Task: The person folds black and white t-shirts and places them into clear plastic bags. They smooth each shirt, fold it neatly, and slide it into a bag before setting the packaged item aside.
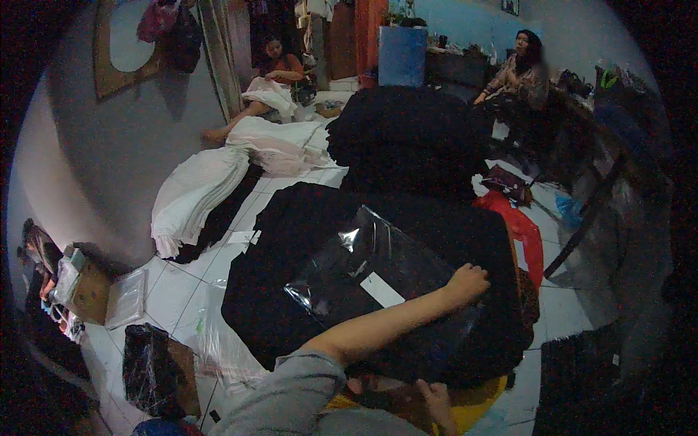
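Note:
A clear plastic bag (392, 251) lies over a large pile of folded black cloth (291, 218), with dark cloth showing through it. A small white card (382, 290) shows at its middle. My left arm, in a grey sleeve, reaches across to the right, and my left hand (467, 284) has its fingers curled at the bag's right edge. Low down by the pile's near edge is my right hand (436, 404). It is dim and partly cut off, so its fingers are unclear. Bright glints mark wrinkles at the bag's left end.
A taller black cloth stack (407, 138) stands behind. White cloth bundles (200, 192) lie at far left; a red plastic bag (520, 232) lies right. Clear bags (225, 338), a black-wrapped parcel (151, 370) and a cardboard box (91, 291) sit near left. Two people sit farther back.

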`<state>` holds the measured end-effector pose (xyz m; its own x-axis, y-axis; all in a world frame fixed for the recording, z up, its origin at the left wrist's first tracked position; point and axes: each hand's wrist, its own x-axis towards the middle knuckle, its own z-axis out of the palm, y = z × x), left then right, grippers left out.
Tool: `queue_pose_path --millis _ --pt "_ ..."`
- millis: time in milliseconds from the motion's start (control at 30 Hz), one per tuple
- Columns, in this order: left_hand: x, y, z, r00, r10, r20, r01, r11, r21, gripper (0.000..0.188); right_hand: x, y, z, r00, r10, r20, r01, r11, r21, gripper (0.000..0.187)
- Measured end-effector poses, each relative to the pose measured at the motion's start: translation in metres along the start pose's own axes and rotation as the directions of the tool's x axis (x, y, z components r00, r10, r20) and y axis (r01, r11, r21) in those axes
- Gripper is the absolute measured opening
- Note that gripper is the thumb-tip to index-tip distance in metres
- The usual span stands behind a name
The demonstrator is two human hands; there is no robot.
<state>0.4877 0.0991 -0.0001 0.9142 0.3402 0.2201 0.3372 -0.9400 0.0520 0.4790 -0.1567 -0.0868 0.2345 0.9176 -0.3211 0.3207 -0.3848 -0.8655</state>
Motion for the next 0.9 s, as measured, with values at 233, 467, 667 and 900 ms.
queue_pose_path --millis 233,467,667,900 --pt "-0.024 -0.059 -0.050 0.945 -0.244 -0.219 0.042 0.752 -0.658 0.034 -0.012 0.022 -0.071 0.830 0.024 -0.557 0.053 0.991 0.123 0.040" --pt "-0.163 -0.029 -0.241 0.840 -0.283 -0.463 -0.279 0.506 -0.816 0.046 0.001 -0.057 -0.171 0.614 -0.357 -0.704 0.392 0.912 -0.121 0.031" --pt "-0.264 0.020 -0.301 0.566 -0.217 -0.795 -0.296 0.847 -0.442 0.023 -0.015 -0.129 -0.215 0.525 -0.634 -0.567 0.595 0.750 -0.288 0.023" --pt "-0.299 0.016 -0.284 0.508 -0.695 -0.508 -0.089 0.544 -0.834 0.013 0.005 -0.227 -0.199 0.278 -0.923 -0.265 0.890 0.351 -0.292 0.017"
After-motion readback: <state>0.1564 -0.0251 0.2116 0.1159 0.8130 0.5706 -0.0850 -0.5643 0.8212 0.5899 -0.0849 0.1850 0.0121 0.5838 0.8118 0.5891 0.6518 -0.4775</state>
